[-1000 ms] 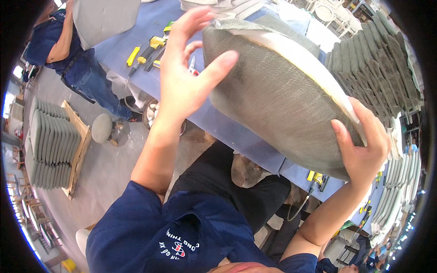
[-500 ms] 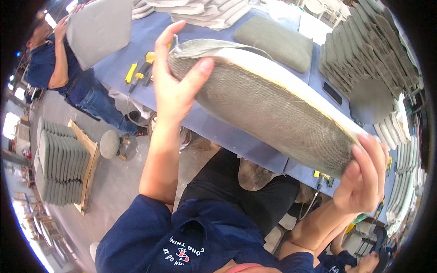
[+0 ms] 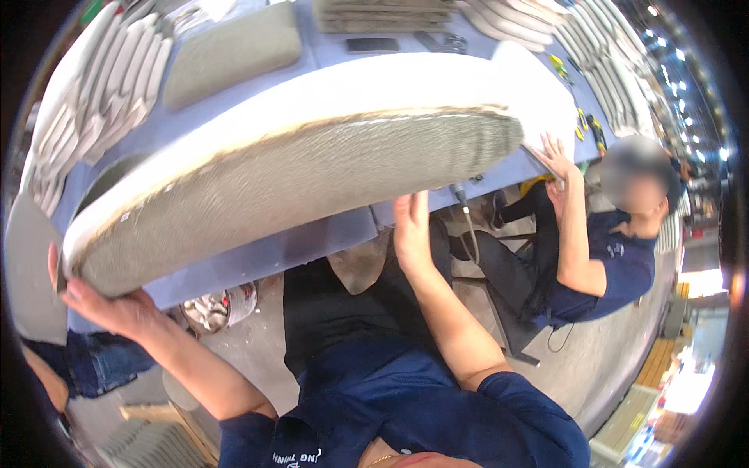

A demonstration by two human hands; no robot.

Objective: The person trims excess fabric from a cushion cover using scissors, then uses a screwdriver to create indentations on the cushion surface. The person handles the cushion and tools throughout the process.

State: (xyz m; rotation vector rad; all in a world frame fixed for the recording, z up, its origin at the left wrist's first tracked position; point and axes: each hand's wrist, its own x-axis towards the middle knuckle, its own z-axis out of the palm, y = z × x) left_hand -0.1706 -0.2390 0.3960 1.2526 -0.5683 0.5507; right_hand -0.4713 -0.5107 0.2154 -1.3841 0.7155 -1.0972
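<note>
Centrally held cushion: a long, curved cushion with a grey-green woven fabric side and a smooth white face (image 3: 304,171) slants across the middle of the frame, its left end lower, raised in front of the table.
Left hand: at the left of the frame, the person's left hand (image 3: 113,308) pinches the cushion's lower left end between its digits.
Right hand: right of centre, the person's right hand (image 3: 412,234) stands upright at the cushion's lower edge, visible fingers straight and side by side; whether it grips cannot be told.
Blue-covered table: beyond the cushion, the table (image 3: 312,234) bears a flat, rounded grey-green pad (image 3: 234,54) at upper left and a black, rectangular phone (image 3: 373,44) at top centre.
Right side: a co-worker's hand (image 3: 558,160) is spread at the lower edge of a white, curved piece (image 3: 538,90).
Lower left: a round bucket (image 3: 253,300) holds pale, rounded lumps (image 3: 207,313).
</note>
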